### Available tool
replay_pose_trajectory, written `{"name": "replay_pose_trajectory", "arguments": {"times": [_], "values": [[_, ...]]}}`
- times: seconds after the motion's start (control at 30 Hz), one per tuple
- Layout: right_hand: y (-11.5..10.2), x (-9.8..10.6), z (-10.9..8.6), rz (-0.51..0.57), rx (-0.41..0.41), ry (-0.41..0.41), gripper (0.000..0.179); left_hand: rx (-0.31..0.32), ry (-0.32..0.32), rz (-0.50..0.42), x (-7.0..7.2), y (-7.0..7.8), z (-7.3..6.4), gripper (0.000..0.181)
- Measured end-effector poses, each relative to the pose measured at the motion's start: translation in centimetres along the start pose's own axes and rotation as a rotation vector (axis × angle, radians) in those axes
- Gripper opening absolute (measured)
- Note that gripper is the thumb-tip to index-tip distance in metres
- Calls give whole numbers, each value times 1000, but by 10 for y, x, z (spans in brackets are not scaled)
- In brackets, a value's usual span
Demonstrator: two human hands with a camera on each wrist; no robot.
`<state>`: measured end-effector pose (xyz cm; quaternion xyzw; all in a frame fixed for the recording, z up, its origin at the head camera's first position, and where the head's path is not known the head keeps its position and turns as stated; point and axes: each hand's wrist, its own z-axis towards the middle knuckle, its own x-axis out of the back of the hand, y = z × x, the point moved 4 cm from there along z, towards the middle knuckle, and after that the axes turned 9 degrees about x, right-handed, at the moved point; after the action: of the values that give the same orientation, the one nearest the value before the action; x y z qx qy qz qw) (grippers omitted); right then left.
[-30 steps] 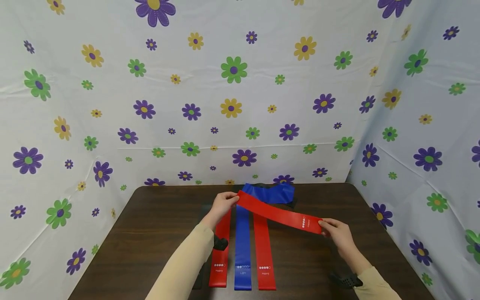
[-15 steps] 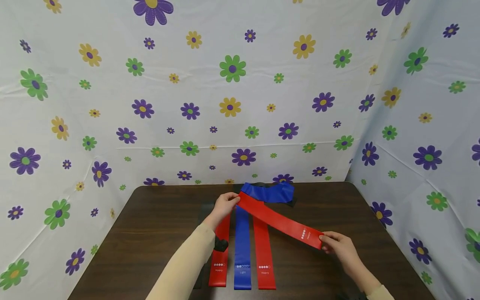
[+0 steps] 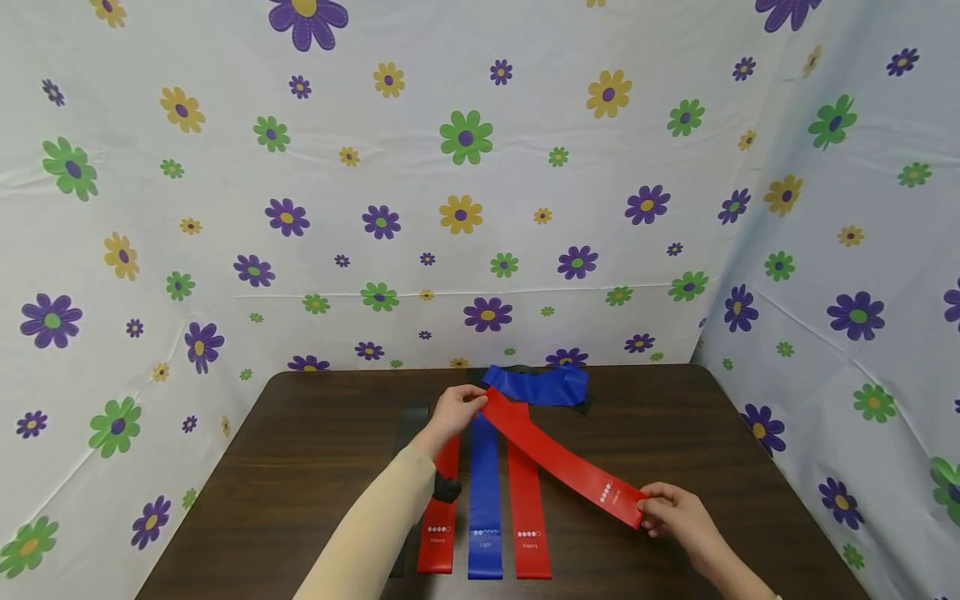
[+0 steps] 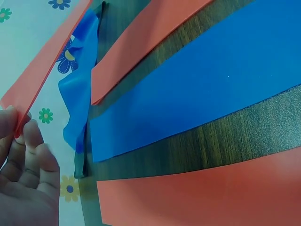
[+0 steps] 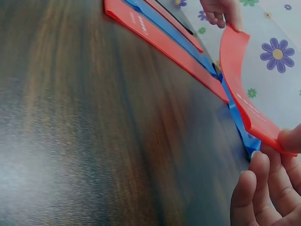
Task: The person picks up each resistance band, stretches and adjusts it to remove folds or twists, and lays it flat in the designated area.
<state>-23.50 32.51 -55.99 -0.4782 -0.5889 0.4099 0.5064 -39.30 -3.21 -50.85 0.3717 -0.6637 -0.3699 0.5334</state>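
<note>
A red resistance band [image 3: 558, 454] marked Heavy is stretched out slantwise above the table between both hands. My left hand [image 3: 454, 410] pinches its upper far end, and my right hand [image 3: 675, 518] pinches the lower near end between thumb and fingers. In the right wrist view the held band [image 5: 235, 70] sags in a curve. Beneath and left of it, a red band [image 3: 529, 508], a blue band [image 3: 484, 500] marked Light and another red band [image 3: 438, 525] lie side by side. A black band [image 3: 411, 425] lies partly hidden behind the left arm.
At the table's far edge lies a crumpled blue band [image 3: 540, 387], with dark material [image 3: 583, 406] showing under it. The dark wood table [image 3: 300, 467] meets a white flowered cloth [image 3: 337, 167] at the back and sides.
My right hand has moved down and toward me, so the held red band slants more steeply. My left hand has shifted slightly right, still pinching the other end.
</note>
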Motion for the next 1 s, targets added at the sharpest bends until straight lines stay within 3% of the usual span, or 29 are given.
{"name": "replay_pose_trajectory", "arguments": {"times": [0.37,0.63,1.0], "values": [[2,-9,-9,45,65,-177,44,1,-1,-2,-4,1,2,22],[3,-11,-15,38,67,-246,32,-20,-11,23,-10,4,2,19],[8,-14,-23,42,41,-303,23,-119,5,91,-16,13,-3,14]]}}
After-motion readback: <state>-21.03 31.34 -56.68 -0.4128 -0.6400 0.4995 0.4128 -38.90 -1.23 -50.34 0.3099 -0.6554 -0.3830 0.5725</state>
